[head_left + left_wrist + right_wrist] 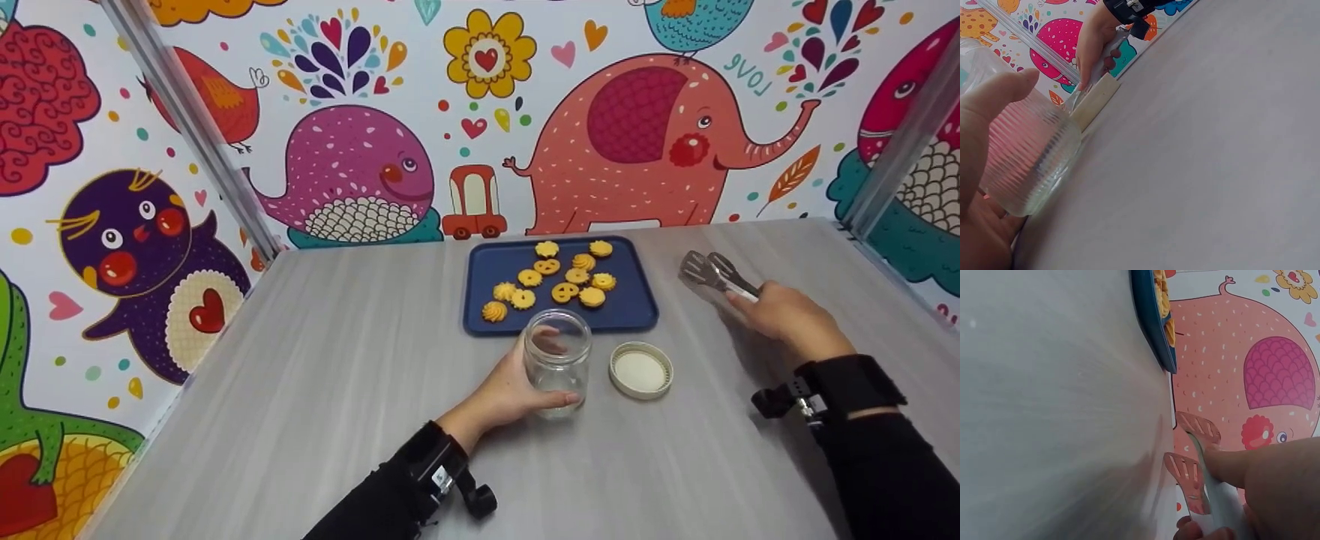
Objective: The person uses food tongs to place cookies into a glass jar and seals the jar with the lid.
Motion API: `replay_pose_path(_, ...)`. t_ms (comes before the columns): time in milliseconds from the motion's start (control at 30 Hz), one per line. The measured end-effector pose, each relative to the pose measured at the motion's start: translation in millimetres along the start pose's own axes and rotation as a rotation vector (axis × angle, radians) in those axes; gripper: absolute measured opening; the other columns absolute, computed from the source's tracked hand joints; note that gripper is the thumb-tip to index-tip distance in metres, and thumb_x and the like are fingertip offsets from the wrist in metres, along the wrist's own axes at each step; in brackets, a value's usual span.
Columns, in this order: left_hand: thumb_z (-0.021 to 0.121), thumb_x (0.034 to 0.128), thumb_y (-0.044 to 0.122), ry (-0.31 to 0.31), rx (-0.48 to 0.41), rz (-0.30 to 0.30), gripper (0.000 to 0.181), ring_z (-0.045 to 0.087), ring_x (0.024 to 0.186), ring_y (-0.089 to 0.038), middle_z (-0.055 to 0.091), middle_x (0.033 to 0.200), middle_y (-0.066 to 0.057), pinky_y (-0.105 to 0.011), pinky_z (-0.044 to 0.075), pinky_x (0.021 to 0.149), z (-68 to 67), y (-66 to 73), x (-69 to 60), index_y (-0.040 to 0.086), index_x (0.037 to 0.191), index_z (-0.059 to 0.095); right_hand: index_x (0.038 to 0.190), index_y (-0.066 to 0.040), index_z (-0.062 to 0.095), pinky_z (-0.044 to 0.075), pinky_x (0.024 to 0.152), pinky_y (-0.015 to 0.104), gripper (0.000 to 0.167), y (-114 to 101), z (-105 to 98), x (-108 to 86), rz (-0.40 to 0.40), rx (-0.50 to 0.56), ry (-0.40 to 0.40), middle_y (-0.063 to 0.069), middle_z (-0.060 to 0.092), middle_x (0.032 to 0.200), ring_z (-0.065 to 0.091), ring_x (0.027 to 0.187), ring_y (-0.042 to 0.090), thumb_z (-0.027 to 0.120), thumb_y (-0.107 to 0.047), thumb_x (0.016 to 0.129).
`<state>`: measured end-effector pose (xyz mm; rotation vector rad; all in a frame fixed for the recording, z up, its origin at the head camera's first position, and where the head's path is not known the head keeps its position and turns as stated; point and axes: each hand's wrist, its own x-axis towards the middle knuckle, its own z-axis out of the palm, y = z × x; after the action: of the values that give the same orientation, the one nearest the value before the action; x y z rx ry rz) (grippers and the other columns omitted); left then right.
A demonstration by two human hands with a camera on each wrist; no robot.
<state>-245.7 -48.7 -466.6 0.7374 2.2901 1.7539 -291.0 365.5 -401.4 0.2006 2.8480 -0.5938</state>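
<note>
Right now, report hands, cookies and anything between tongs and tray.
Left hand holding open jar. Right hand gripping tongs, tips apart. Cookies on blue tray. Nothing seen between tongs and tray.

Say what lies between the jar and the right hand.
The head view shows the pale lid between the glass jar and the right hand, nearer the jar.

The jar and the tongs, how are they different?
The jar is see-through, but the tongs have grey, slotted ends. The jar is wide and round, while the tongs are long and thin. The left hand holds the jar; the right hand holds the tongs. Both are gripped, and both are open: the jar's top is uncovered and the tongs' ends are apart.
</note>
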Motion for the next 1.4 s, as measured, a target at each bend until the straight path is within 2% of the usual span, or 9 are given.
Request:
replay_pose_path(67,0.096,0.0799,0.019,0.000,-0.002,0.002,0.084,0.059,0.130,-0.014,0.062,0.137,0.001,-0.042,0.040,0.117,-0.5,-0.5,-0.2,0.021,0.147,0.046,0.127,0.021,0.042,0.045,0.070,0.045,0.080,0.2,-1.6,-1.4,-0.003,-0.006,0.004,0.028,0.049,0.096,0.052,0.086,0.040,0.042,-0.057,0.110)
replay_pose_path(200,0.096,0.0801,0.018,-0.002,-0.016,-0.001,0.084,0.059,0.130,-0.015,0.062,0.138,0.000,-0.042,0.041,0.116,-0.9,-1.4,-0.5,0.023,0.147,0.046,0.137,0.022,0.039,0.047,0.075,0.049,0.086,-2.4,-4.3,-2.4,-0.008,0.020,0.007,0.033,0.049,0.107,0.052,0.096,0.045,0.043,-0.060,0.109)
replay_pose_path(333,0.096,0.0797,0.019,-0.001,-0.022,-0.004,0.084,0.059,0.130,-0.015,0.062,0.138,-0.001,-0.043,0.040,0.117,-0.8,-2.2,-0.2,0.023,0.147,0.046,0.142,0.021,0.037,0.048,0.076,0.048,0.090,-10.7,-4.8,-2.8,-0.039,0.062,0.045,0.035,0.050,0.113,0.052,0.099,0.046,0.046,-0.061,0.108)
replay_pose_path(467,0.096,0.0795,0.019,0.003,-0.018,-0.007,0.083,0.059,0.129,-0.015,0.063,0.137,0.001,-0.043,0.041,0.117,-0.5,-2.8,-0.1,0.024,0.146,0.046,0.137,0.019,0.042,0.049,0.068,0.044,0.085,-25.5,-2.6,-4.5,-0.138,0.072,0.101,0.033,0.056,0.108,0.058,0.090,0.041,0.050,-0.060,0.108)
replay_pose_path(633,0.096,0.0791,0.019,0.007,-0.013,-0.015,0.084,0.059,0.129,-0.015,0.063,0.137,0.002,-0.043,0.040,0.117,0.1,-2.4,-0.3,0.025,0.146,0.046,0.136,0.016,0.049,0.050,0.069,0.046,0.074,-48.8,2.3,-10.0,-0.259,0.036,0.170,0.028,0.061,0.103,0.060,0.087,0.039,0.059,-0.052,0.107)
replay_pose_path(800,0.096,0.0787,0.018,0.008,-0.024,-0.013,0.084,0.060,0.129,-0.015,0.063,0.137,0.001,-0.043,0.041,0.116,0.5,-2.0,-0.1,0.024,0.146,0.047,0.133,0.011,0.056,0.049,0.072,0.049,0.066,-70.1,7.1,-20.0,-0.298,0.002,0.204,0.023,0.063,0.099,0.059,0.089,0.038,0.064,-0.048,0.105)
replay_pose_path(1000,0.096,0.0794,0.018,0.002,-0.018,-0.011,0.084,0.059,0.129,-0.014,0.062,0.138,0.000,-0.043,0.040,0.117,0.3,-1.4,0.3,0.024,0.146,0.046,0.127,0.005,0.062,0.044,0.065,0.043,0.056,-88.9,15.9,-28.8,-0.370,-0.053,0.245,0.014,0.061,0.086,0.058,0.080,0.033,0.068,-0.045,0.104)
replay_pose_path(1167,0.095,0.0801,0.021,-0.005,-0.001,-0.013,0.084,0.058,0.131,-0.015,0.061,0.139,0.001,-0.044,0.039,0.118,0.2,0.0,-0.2,0.024,0.148,0.045,0.128,0.004,0.063,0.044,0.060,0.041,0.053,-96.2,27.6,-31.1,-0.403,-0.080,0.244,0.013,0.062,0.087,0.058,0.075,0.030,0.072,-0.042,0.102)
replay_pose_path(1400,0.096,0.0802,0.020,-0.008,-0.005,-0.014,0.084,0.058,0.131,-0.015,0.061,0.139,0.002,-0.045,0.039,0.118,1.0,-0.5,1.0,0.025,0.147,0.046,0.129,0.006,0.063,0.054,0.075,0.060,0.054,-96.7,43.3,-27.3,-0.406,-0.116,0.227,0.020,0.069,0.102,0.066,0.089,0.037,0.071,-0.041,0.103)
